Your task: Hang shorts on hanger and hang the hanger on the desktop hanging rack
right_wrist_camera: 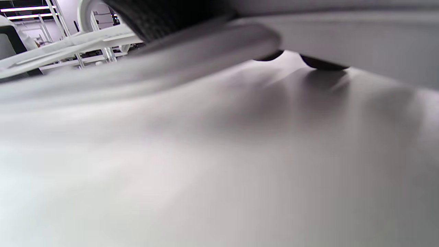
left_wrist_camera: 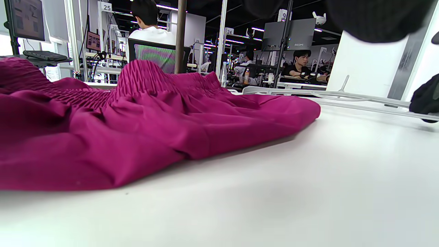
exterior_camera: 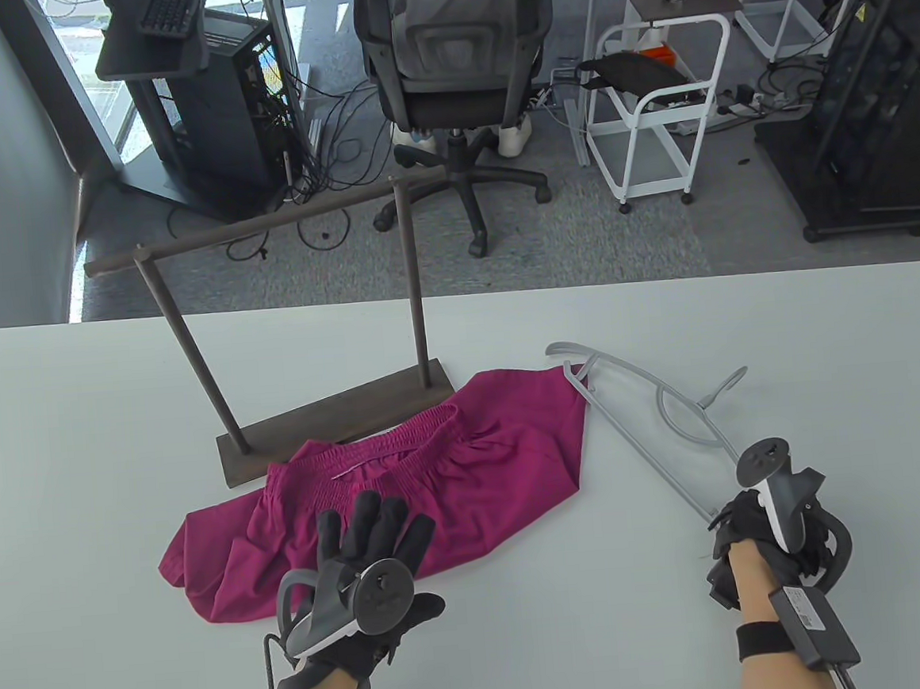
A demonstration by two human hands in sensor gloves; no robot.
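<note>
A pale surface (exterior_camera: 531, 641) fills the near half of the table view, with office chairs, carts and cables on the floor beyond it. The left hand (exterior_camera: 366, 563) lies flat with its fingers straight and spread, fingertips on the near edge of the magenta shorts (exterior_camera: 438, 473). The right hand (exterior_camera: 749, 532) is curled round the near end of the grey hanger (exterior_camera: 649, 417), which lies flat on the surface, its far end touching the shorts' right edge and its hook pointing right. The shorts lie crumpled mid-surface, the elastic waistband facing away. Just behind them stands the dark desktop hanging rack (exterior_camera: 339, 425), its base touched by the waistband, its rail bare.
</note>
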